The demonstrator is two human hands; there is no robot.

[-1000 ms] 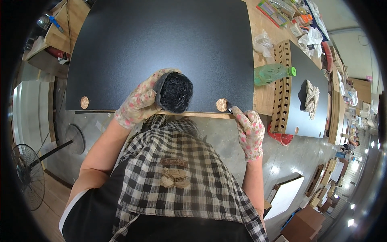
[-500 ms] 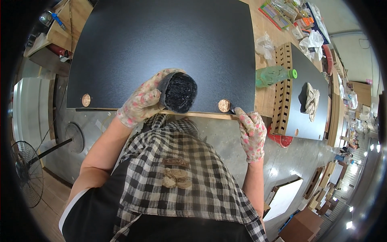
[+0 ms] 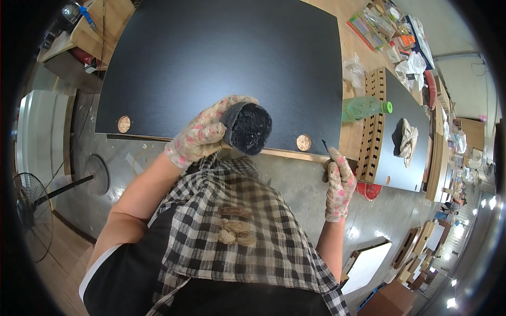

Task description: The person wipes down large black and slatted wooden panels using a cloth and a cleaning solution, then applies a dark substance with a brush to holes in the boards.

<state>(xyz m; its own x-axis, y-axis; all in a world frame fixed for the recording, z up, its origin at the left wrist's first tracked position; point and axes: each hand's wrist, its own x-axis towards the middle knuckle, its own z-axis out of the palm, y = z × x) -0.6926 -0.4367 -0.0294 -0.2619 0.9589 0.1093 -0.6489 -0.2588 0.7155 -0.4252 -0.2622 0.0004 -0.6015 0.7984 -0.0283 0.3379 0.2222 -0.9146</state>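
Board (image 3: 221,68) lies dark across the tabletop (image 3: 352,138); my left fingers (image 3: 212,131) clamp a black cup (image 3: 252,129), my right fingers (image 3: 343,166) a thin tool (image 3: 324,144); a fan (image 3: 63,190) stands on grey floor (image 3: 282,184).

A woodworking workshop surrounds me, with a black panel (image 3: 221,58) on a wooden bench (image 3: 350,141), stacked boards (image 3: 416,246) and grey floor (image 3: 301,184).

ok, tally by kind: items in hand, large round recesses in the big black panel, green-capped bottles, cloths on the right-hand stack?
Black cup, left hand: 1
Thin dark tool, right hand: 1
Recesses: 2
Bottle: 1
Cloth: 1
Total: 6
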